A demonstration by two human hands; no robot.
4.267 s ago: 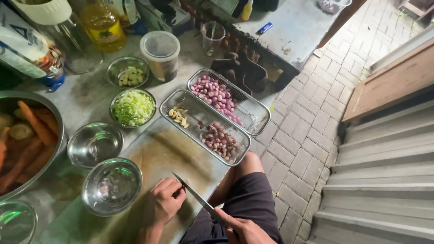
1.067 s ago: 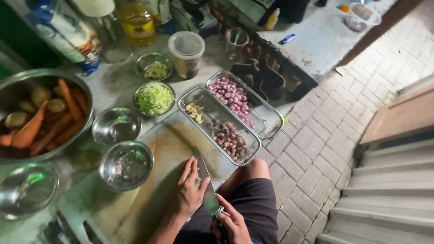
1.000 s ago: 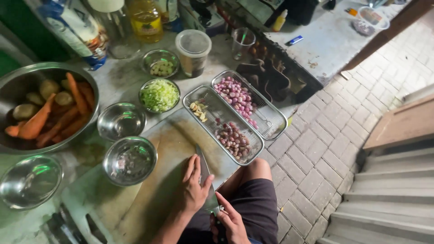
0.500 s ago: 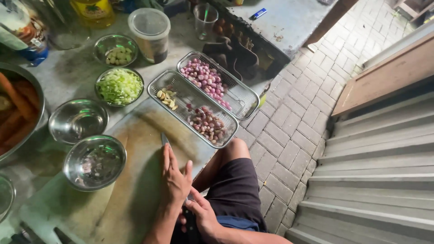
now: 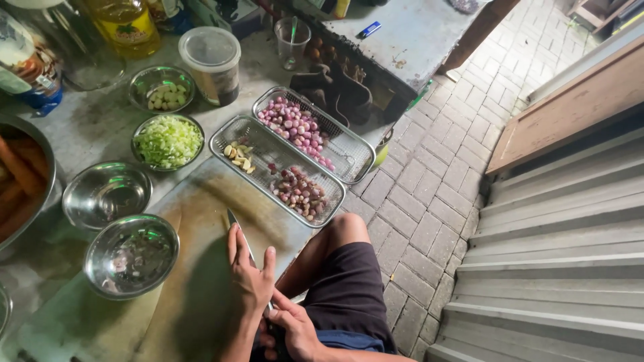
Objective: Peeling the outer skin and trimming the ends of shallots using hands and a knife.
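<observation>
Worn grey counter point(image 5: 100, 127) crowded with steel bowls, two mesh trays, wooden board point(image 5: 201, 268). Brick paving and steps to the right. Left hand point(image 5: 249, 271) flat, fingers spread on knife point(image 5: 236, 231) blade lying on board; right hand point(image 5: 292, 328) closed around handle.

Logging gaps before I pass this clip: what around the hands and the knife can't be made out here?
- Knife, head view: the left hand covers most of the blade; only the tip shows.
- Right hand: the handle is hidden in its grip.
- Large bowl of carrots: cut off by the left edge.
- Nearest steel bowl: contents too dim to identify.
</observation>
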